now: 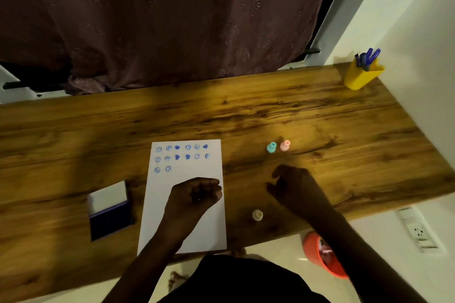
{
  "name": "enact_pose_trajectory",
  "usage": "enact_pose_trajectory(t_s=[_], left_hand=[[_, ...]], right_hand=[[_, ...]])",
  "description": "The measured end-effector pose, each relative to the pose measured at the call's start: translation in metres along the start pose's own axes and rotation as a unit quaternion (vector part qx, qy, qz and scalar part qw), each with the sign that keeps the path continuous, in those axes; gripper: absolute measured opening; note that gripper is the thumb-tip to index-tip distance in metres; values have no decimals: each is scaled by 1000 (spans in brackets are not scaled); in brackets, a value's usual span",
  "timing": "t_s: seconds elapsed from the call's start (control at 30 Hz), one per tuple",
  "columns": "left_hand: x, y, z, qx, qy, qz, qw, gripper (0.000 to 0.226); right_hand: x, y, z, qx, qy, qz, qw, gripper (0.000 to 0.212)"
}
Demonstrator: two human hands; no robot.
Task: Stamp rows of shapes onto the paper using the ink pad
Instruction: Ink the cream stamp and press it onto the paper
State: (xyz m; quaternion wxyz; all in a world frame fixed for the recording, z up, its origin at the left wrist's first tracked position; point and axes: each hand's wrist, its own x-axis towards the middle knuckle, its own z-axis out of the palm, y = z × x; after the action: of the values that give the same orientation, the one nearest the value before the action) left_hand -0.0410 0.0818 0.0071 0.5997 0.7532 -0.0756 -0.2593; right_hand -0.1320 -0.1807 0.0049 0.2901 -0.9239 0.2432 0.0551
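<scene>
A white sheet of paper (187,224) lies on the wooden desk (246,115) with blue smiley and heart prints in two full rows and two prints in a third. My left hand (197,195) rests on the paper as a loose fist with nothing visible in it. My right hand (293,184) hovers over the desk right of the paper, fingers curled apart, empty. A teal stamp (271,147) and a pink stamp (285,145) stand beyond it. A cream stamp (257,215) stands near the front edge. The open blue ink pad (109,211) sits left of the paper.
A yellow pen holder (360,76) with blue pens stands at the desk's far right corner by the wall. A dark curtain (160,19) hangs behind the desk. An orange bin (320,253) sits on the floor below the front edge, near a wall socket (418,231).
</scene>
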Motion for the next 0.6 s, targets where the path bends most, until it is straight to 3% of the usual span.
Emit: enact_pose_trajectory(t_s=[0.1,0.2,0.37,0.5,0.6], left_hand=[[-1,0,-3,6,-5,10,1000,30],[-4,0,-6,11,-13,21,1000,28],[-9,-5,-16,15,-21,31,999,34],[-13,-8,-25,15,-29,31,999,38],[-16,-8,-33,-17,-30,25,999,34]], right_hand=[[-24,-7,28,-42,-73,6,996,39],[-40,-10,46,-98,-63,-39,992,48],[-43,-13,58,-112,-66,-33,991,28],[-38,-26,53,-63,-45,-22,997,16],[-31,-54,39,43,-42,-15,998,14]])
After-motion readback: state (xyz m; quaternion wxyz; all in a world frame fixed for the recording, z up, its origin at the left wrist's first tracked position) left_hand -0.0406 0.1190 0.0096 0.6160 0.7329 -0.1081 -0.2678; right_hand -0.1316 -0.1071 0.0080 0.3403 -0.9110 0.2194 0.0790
